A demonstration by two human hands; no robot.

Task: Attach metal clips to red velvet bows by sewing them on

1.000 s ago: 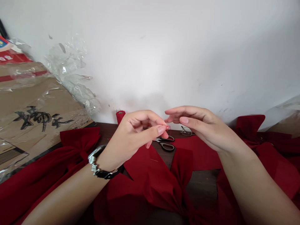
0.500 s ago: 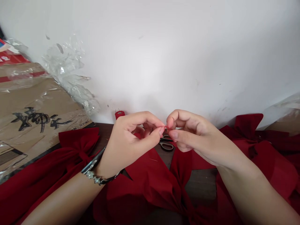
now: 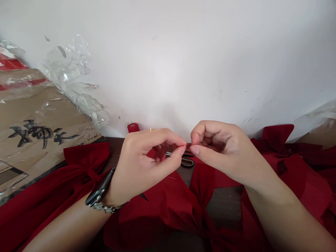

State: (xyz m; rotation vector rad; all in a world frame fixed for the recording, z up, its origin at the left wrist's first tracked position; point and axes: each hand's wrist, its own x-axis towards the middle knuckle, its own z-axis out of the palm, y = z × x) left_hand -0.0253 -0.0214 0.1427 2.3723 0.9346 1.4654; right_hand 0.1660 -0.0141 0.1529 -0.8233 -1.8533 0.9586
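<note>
My left hand (image 3: 151,154), with a dark watch and a flower bracelet at its wrist, pinches a fine red thread (image 3: 187,145) between thumb and forefinger. Thumb to forefinger, my right hand (image 3: 217,147) is closed on the thread from the other side, a small gap from the left fingertips. Much of the thread is hidden or too thin to follow. Below the hands a needle (image 3: 172,177) shows against gathered red fabric (image 3: 168,199). Behind the fingers lie scissors (image 3: 187,162), their loops partly showing.
A red thread spool (image 3: 133,127) with pins or needles in its top stands by the white wall (image 3: 168,70). At left, a red bow (image 3: 89,168) lies before a cardboard box (image 3: 39,115) and clear plastic wrap (image 3: 70,77). More red fabric (image 3: 296,178) is heaped at right.
My hands have drawn slightly apart, the right shifting a little up and right. My left wrist has turned slightly. The view has moved a little.
</note>
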